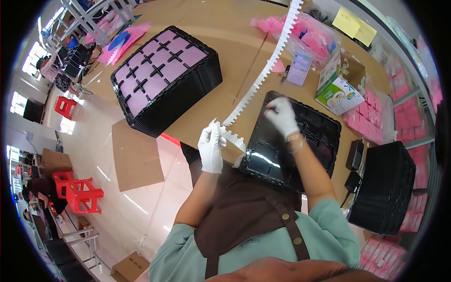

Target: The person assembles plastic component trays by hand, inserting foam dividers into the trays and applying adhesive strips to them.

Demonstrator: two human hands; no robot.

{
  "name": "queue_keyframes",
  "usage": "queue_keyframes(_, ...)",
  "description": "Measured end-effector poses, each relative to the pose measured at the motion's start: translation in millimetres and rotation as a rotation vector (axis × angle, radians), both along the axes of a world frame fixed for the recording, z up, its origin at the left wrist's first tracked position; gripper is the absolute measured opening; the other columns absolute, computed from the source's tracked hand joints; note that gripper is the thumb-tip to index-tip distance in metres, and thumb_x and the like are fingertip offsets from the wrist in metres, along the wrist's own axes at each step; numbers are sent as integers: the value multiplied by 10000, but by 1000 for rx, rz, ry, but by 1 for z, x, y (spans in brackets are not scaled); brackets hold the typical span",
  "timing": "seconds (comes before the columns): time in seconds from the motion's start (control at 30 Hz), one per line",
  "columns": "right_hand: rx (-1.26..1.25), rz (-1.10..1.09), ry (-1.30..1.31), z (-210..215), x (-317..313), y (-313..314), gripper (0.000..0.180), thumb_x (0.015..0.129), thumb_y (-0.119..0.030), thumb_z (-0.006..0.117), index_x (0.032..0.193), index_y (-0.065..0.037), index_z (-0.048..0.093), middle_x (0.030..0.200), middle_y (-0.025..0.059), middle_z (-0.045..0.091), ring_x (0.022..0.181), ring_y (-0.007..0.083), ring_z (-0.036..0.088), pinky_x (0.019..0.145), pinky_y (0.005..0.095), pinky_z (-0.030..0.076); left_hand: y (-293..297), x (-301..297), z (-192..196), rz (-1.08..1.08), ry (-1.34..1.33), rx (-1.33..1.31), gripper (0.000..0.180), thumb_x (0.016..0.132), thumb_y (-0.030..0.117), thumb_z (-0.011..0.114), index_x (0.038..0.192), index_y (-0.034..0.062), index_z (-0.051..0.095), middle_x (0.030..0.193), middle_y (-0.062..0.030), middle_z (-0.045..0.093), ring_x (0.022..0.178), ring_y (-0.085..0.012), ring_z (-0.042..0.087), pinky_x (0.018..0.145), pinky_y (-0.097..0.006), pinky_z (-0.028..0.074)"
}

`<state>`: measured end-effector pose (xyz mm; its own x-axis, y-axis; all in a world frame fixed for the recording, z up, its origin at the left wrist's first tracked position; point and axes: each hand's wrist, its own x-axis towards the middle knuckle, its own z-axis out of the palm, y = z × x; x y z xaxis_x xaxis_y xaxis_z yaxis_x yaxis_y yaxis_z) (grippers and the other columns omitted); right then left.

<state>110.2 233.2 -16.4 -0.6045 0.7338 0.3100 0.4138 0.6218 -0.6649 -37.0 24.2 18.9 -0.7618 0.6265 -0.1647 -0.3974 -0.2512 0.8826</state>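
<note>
My left hand (pixel 211 148), in a white glove, pinches a long white strip (pixel 256 84) with a toothed edge. The strip runs from the fingers up across the table to the far edge, and a short end hangs beside the hand. In front of me lies a black plastic tray (pixel 324 134) with moulded square compartments. Over its far left part is my right hand (pixel 283 117), also gloved and slightly blurred. Its fingers are curled together with the tips bare; anything between them is too small to make out.
A tall stack of black trays (pixel 174 96) with lilac pieces on top stands at left. A phone (pixel 299 67), an open carton (pixel 340 87) and pink packs (pixel 369 117) lie at right. More black trays (pixel 383 188) stand beside the table. Red stools (pixel 82 195) are on the floor.
</note>
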Motion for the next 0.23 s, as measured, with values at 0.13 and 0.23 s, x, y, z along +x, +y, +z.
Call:
queue_keyframes(0.13, -685, 250, 287, 34, 2, -92, 219, 764, -185, 735, 875, -15, 653, 979, 59, 592, 895, 154, 565, 784, 272, 452, 3, 6, 3, -19, 12, -21, 168, 943, 214, 564, 976, 51, 588, 806, -12, 599, 580, -47, 493, 540, -199, 407)
queue_keyframes(0.23, -596, 287, 253, 36, 2, -101, 205, 824, -186, 699, 882, 3, 644, 1039, 55, 567, 905, 165, 563, 820, 266, 452, 7, 13, 1, -34, 20, -43, 174, 933, 222, 581, 975, 53, 589, 816, -12, 604, 594, -55, 512, 540, -199, 417)
